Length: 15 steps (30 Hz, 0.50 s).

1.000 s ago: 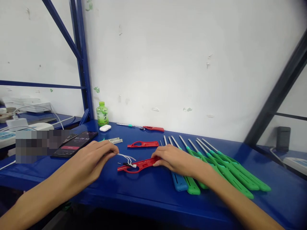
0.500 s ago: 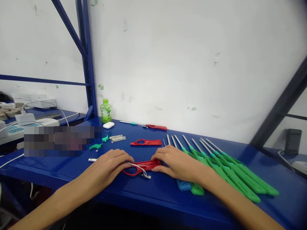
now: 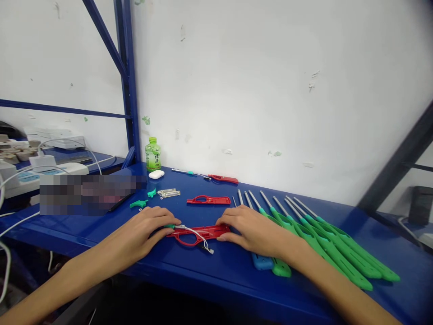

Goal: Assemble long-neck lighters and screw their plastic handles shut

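Observation:
A red plastic handle shell (image 3: 206, 232) lies on the blue table between my hands. My right hand (image 3: 241, 225) pinches its right end between thumb and fingers. With my left hand (image 3: 154, 228) I grip a metal rod with a green collar (image 3: 172, 226) at the shell's left end. White wires (image 3: 198, 235) run from the rod over the shell's loop to a small connector. Behind lies another red shell (image 3: 209, 200). Green trigger pieces (image 3: 138, 204) and small metal parts (image 3: 169, 193) sit beyond my left hand.
Several green lighters (image 3: 341, 248) fan out on the right, beside a blue handle end (image 3: 262, 262). A rod with a red handle (image 3: 223, 178), a white case (image 3: 156, 174) and a green bottle (image 3: 153, 155) stand or lie near the wall.
My left hand has shifted left, and the green collar and rod end now show at its fingertips. My right hand remains on the shell. The camera view has shifted slightly.

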Motion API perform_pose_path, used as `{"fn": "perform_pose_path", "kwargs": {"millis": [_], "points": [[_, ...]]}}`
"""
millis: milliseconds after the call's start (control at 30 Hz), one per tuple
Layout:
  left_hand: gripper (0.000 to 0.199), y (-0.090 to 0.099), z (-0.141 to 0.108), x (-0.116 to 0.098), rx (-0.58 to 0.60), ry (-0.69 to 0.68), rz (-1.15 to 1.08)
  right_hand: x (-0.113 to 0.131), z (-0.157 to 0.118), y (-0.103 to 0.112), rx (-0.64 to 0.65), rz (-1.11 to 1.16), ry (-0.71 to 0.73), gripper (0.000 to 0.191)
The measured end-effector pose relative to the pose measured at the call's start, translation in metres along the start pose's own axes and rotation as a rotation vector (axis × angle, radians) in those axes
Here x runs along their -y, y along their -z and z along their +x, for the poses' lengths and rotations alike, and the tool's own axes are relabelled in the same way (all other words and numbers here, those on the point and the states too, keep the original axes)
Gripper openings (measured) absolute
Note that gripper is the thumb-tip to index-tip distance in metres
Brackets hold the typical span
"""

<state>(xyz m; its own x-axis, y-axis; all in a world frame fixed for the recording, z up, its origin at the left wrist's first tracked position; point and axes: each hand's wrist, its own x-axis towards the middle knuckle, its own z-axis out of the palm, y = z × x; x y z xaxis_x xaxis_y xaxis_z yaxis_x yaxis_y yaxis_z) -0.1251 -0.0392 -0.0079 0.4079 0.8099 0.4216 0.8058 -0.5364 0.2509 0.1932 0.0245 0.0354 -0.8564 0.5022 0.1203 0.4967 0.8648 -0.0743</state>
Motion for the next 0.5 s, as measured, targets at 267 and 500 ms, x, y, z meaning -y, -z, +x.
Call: {"fn": "perform_pose_path", "kwargs": {"millis": [267,500], "points": [[0.032,0.016,-0.011,-0.003,0.003,-0.015,-0.053,0.003,0.0,0.002,0.016,-0.001,-0.017,0.035],[0.032,0.012,-0.014,0.004,0.046,-0.005,-0.015,0.005,0.0,0.005,0.028,0.003,-0.026,0.036]]}}
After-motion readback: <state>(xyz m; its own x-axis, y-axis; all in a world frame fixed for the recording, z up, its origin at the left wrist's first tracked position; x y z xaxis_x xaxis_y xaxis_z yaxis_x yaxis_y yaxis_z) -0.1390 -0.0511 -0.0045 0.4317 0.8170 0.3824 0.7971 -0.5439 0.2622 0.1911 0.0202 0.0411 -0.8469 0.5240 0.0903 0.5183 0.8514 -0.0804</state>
